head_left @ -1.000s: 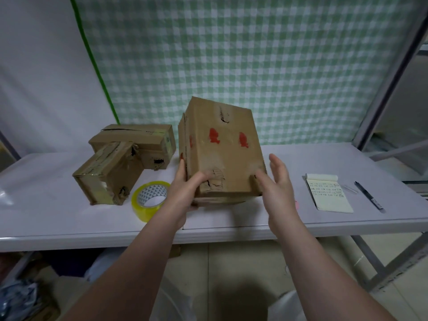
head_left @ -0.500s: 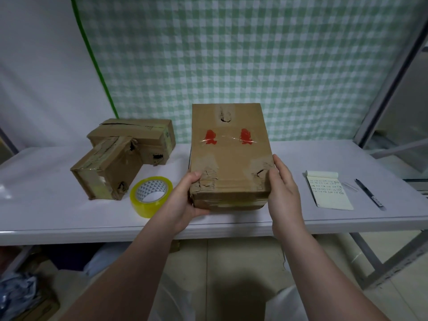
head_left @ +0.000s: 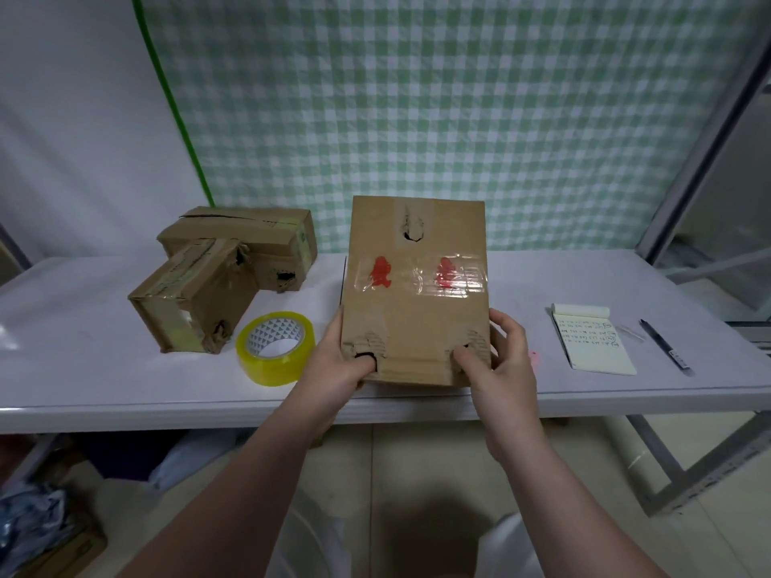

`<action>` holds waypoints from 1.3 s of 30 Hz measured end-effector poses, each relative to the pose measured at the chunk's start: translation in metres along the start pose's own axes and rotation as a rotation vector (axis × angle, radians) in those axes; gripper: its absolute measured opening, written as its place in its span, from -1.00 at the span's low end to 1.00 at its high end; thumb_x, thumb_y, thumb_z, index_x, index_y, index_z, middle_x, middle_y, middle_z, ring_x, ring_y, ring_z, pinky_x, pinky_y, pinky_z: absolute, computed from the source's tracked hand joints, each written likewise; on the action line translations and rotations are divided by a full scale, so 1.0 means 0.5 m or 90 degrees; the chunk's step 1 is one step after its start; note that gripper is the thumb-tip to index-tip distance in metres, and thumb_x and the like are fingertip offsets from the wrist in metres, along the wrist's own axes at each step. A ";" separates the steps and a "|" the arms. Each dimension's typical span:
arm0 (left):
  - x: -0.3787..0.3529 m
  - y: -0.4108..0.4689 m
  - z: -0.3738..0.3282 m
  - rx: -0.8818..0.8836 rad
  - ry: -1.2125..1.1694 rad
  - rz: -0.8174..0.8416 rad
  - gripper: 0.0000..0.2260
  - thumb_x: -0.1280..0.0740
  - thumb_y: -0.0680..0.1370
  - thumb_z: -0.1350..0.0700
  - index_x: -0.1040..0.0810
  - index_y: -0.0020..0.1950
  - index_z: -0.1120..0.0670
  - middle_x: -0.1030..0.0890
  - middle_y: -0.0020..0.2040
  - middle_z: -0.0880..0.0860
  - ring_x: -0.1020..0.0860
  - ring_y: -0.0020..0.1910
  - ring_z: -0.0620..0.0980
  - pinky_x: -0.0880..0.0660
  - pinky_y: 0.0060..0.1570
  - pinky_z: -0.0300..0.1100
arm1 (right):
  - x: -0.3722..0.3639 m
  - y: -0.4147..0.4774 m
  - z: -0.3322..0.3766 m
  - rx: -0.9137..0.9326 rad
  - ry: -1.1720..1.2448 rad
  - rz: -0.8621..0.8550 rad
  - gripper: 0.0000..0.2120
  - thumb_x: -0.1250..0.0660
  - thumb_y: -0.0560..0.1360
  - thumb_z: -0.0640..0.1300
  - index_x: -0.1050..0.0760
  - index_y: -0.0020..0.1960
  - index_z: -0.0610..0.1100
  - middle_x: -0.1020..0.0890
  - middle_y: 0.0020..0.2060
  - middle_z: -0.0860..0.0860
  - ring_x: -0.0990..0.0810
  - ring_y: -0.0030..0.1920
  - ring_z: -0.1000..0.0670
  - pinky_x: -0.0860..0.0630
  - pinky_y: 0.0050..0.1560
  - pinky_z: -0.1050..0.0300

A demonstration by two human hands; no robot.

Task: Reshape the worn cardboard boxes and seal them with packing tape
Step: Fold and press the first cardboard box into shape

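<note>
Above the near table (head_left: 83, 369) edge, the box (head_left: 417, 294) is being held upright, its torn face turned to the camera, probably for inspection before reshaping. It is being gripped at both lower corners: the thumbs of the left hand (head_left: 338, 365) and right hand (head_left: 496, 369) are being pressed onto the torn patches, right fingers (head_left: 507, 327) curled round the side, left fingers hidden behind. Tape (head_left: 275, 348) is lying just left, seemingly for easy reach, near a pair of boxes (head_left: 200, 294).
</note>
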State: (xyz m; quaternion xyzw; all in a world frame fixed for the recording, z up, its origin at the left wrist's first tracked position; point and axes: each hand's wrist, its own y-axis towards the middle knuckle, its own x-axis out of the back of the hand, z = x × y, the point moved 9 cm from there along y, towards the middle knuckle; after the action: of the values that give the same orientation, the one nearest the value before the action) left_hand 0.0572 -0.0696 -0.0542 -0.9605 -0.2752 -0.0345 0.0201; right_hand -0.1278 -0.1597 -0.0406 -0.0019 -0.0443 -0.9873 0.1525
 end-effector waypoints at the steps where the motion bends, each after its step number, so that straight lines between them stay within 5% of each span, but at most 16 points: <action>1: -0.002 -0.005 -0.004 -0.022 0.018 -0.003 -0.31 -0.28 0.42 0.45 -0.28 0.45 -0.06 -0.65 0.04 0.01 -0.62 0.04 -0.02 -0.57 0.00 -0.11 | 0.004 -0.002 -0.002 -0.007 -0.003 -0.020 -0.50 -0.35 0.43 -0.26 -0.34 0.08 0.33 -0.56 0.07 0.26 -0.58 0.08 0.09 -0.56 0.07 0.00; 4: -0.012 -0.025 -0.032 -0.087 0.064 -0.025 -0.25 -0.28 0.40 0.49 -0.23 0.44 -0.11 -0.60 0.05 -0.12 -0.58 -0.02 -0.29 -0.47 -0.12 -0.43 | 0.010 -0.009 -0.012 -0.027 -0.014 -0.056 -0.46 -0.32 0.40 -0.28 -0.30 0.02 0.36 -0.53 0.03 0.32 -0.59 -0.01 0.08 -0.56 0.07 -0.10; 6: -0.020 -0.035 -0.047 -0.119 0.086 -0.029 -0.21 -0.27 0.39 0.52 -0.20 0.44 -0.14 -0.58 0.08 -0.15 -0.56 -0.01 -0.34 -0.45 -0.13 -0.46 | 0.014 -0.015 -0.015 -0.029 -0.013 -0.070 -0.45 -0.31 0.41 -0.29 -0.28 0.04 0.36 -0.54 0.08 0.29 -0.58 -0.01 0.10 -0.56 0.02 -0.03; 9: -0.021 -0.036 -0.054 -0.149 0.104 -0.033 -0.17 -0.27 0.36 0.50 -0.19 0.48 -0.16 -0.58 0.18 -0.08 -0.55 0.14 -0.20 -0.51 0.07 -0.29 | 0.019 -0.022 -0.019 -0.028 0.000 -0.083 -0.46 -0.30 0.43 -0.31 -0.27 0.17 0.25 -0.56 0.11 0.19 -0.58 -0.02 0.15 -0.48 -0.13 0.17; 15: -0.022 -0.037 -0.062 -0.129 0.143 0.017 -0.18 -0.33 0.43 0.38 -0.09 0.54 -0.15 -0.54 0.25 -0.13 -0.52 0.20 -0.19 -0.45 0.27 -0.11 | 0.031 -0.022 -0.012 -0.040 -0.029 -0.106 -0.54 -0.28 0.46 -0.24 -0.28 0.19 0.21 -0.56 0.05 0.22 -0.56 0.00 0.13 -0.44 -0.18 0.19; 20: -0.021 -0.039 -0.066 -0.065 0.100 0.098 -0.26 -0.27 0.50 0.32 -0.14 0.47 -0.33 -0.61 0.07 -0.18 -0.54 -0.05 -0.15 -0.53 0.03 -0.04 | 0.033 -0.008 0.011 -0.038 -0.101 -0.090 -0.59 -0.24 0.52 -0.15 -0.30 0.30 0.16 -0.55 -0.04 0.19 -0.53 -0.06 0.11 -0.40 -0.15 0.13; 24: -0.013 -0.044 -0.080 -0.039 0.073 0.114 -0.31 -0.23 0.53 0.29 -0.18 0.37 -0.45 -0.54 0.08 -0.41 -0.57 0.10 -0.08 -0.55 0.12 0.04 | 0.029 0.001 0.030 -0.030 -0.164 -0.060 -0.46 -0.18 0.55 -0.14 -0.16 0.48 0.15 -0.46 -0.15 0.25 -0.47 -0.11 0.09 -0.36 0.00 0.08; 27: 0.000 -0.044 -0.085 -0.063 0.088 0.097 -0.32 -0.24 0.54 0.31 -0.18 0.31 -0.47 -0.45 0.24 -0.34 -0.58 0.12 -0.12 -0.60 0.03 -0.02 | 0.017 -0.001 0.044 0.002 -0.206 -0.032 -0.41 -0.16 0.54 -0.17 -0.12 0.50 0.16 -0.50 -0.08 0.17 -0.48 -0.08 0.04 -0.39 0.05 0.04; 30: 0.008 -0.046 -0.085 -0.130 0.144 0.077 -0.49 -0.24 0.56 0.32 -0.23 0.24 -0.27 -0.42 0.32 -0.09 -0.57 0.12 0.00 -0.62 -0.12 -0.08 | 0.007 -0.007 0.056 0.051 -0.248 -0.011 -0.48 -0.15 0.54 -0.22 -0.20 0.43 0.13 -0.49 0.04 0.12 -0.49 -0.07 0.03 -0.35 -0.06 0.08; 34: 0.018 -0.048 -0.086 -0.241 0.330 0.022 -0.68 -0.22 0.55 0.31 -0.34 0.00 -0.15 -0.48 0.01 -0.17 -0.53 -0.07 -0.05 -0.56 -0.04 0.02 | 0.000 -0.008 0.058 0.102 -0.255 0.016 -0.77 -0.17 0.51 -0.28 -0.37 0.08 0.00 -0.53 -0.05 0.13 -0.51 -0.08 0.06 -0.39 -0.08 0.05; 37: 0.015 -0.055 -0.100 -0.323 0.390 -0.005 -0.79 -0.22 0.49 0.41 -0.43 -0.14 0.09 -0.45 -0.08 -0.10 -0.44 -0.17 -0.09 -0.48 -0.21 -0.19 | -0.010 -0.010 0.068 0.171 -0.300 0.028 -0.93 -0.14 0.44 -0.19 -0.37 -0.20 -0.09 -0.51 -0.16 0.08 -0.44 -0.14 0.12 -0.32 -0.20 0.07; 39: 0.016 -0.060 -0.104 -0.351 0.422 -0.022 -0.82 -0.24 0.49 0.40 -0.47 -0.16 0.13 -0.48 -0.06 -0.05 -0.44 -0.18 -0.12 -0.38 -0.26 -0.35 | -0.016 -0.015 0.077 0.226 -0.373 0.015 -0.87 -0.15 0.47 -0.18 -0.39 -0.25 -0.13 -0.55 0.05 0.03 -0.45 -0.03 0.15 -0.31 -0.13 0.14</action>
State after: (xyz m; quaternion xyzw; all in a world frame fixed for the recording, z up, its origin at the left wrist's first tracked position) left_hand 0.0451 -0.0430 -0.0012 -0.8623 -0.2503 -0.4139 -0.1501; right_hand -0.1230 -0.1470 -0.0028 -0.2596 -0.2575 -0.9197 0.1428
